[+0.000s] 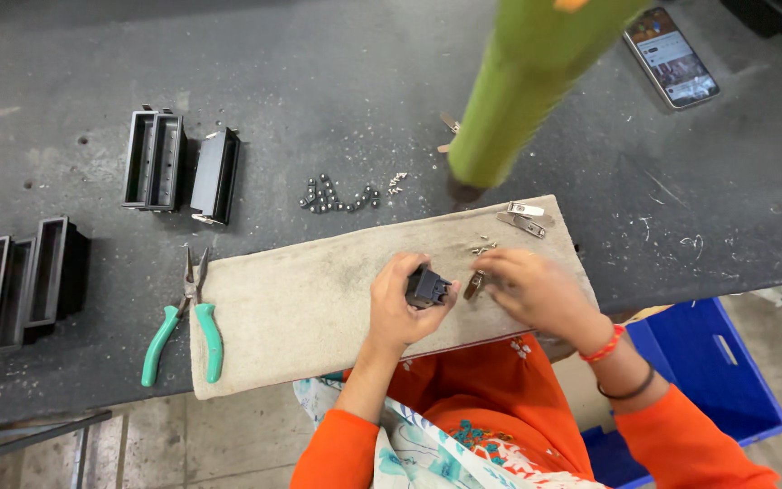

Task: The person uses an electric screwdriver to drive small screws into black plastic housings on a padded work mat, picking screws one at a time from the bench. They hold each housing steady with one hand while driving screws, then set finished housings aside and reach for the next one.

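Fingers of the left hand (402, 306) curl shut around a small black plastic block (427, 288), thumb on its near side, wrist bent up from an orange sleeve. The block sits over the middle of a worn beige cloth mat (300, 308), held just above it or resting on it; which one cannot be told. It looks boxy and dark, with ridged faces and a lighter glint on one corner. Just to its right, the right hand (536, 292) lies palm down, fingertips pinched together on a small flat metal clip (474, 284) that nearly touches the block. A red thread band and a dark bangle circle that wrist.

At the far left of the dark grey workbench (319, 72) stand rows of open black rectangular housings (20, 281), with three more black housings (178, 165) farther back. Green-handled pliers (187, 321) lie just beside the mat's left edge, jaws pointing away. Between pliers and left hand the mat is bare. Beyond the mat's far edge lies a scatter of small dark round beads (337, 197). Near the mat's far right corner rest loose silver metal latches (525, 217), close to the right hand. A green cylinder (518, 81) rises behind them, and a smartphone (672, 56) lies well apart at the far right. Below the bench edge sits a blue plastic crate (717, 371).
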